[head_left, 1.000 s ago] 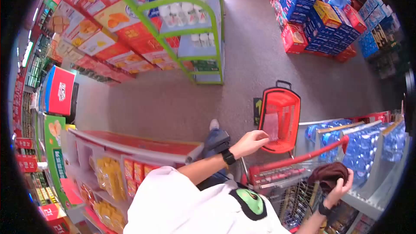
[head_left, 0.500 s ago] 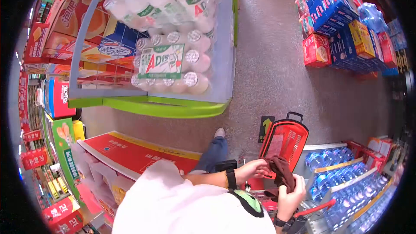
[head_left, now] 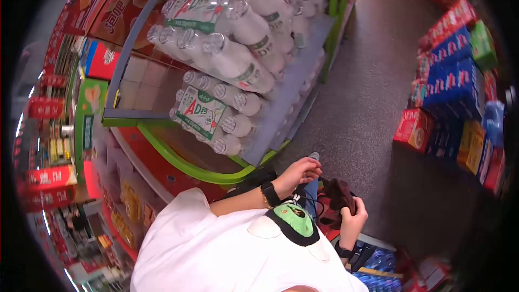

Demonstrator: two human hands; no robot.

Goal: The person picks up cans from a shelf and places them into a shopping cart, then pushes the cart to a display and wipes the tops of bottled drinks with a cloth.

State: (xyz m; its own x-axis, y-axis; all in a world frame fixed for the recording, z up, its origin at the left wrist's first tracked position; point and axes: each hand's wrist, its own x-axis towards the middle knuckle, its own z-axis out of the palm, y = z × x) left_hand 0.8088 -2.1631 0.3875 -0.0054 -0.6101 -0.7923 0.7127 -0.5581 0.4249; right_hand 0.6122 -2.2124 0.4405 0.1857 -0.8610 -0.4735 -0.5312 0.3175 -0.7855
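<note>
In my right hand (head_left: 354,218) is a crumpled dark brown cloth (head_left: 338,194), gripped at its right side by the thumb and fingers. My left hand (head_left: 299,174) hovers to the left of the cloth, apart from it. Its fingers are loosely bent and hold nothing I can see. Each wrist wears a dark watch. A black cord hangs between the hands, close to a green patch (head_left: 294,219) on my white shirt. Under the cloth a bit of red shows, mostly hidden.
A green-edged display bin (head_left: 200,170) with wrapped packs of white bottles (head_left: 208,111) rises ahead on the left. Blue and red cartons (head_left: 451,89) are stacked at the right, across a grey floor (head_left: 354,130). Blue-capped water bottles (head_left: 381,262) stand low behind my right hand.
The view has turned, so the bin and cartons sit differently and the red basket is mostly out of sight. My left hand has moved off the cloth; my right still holds it.
</note>
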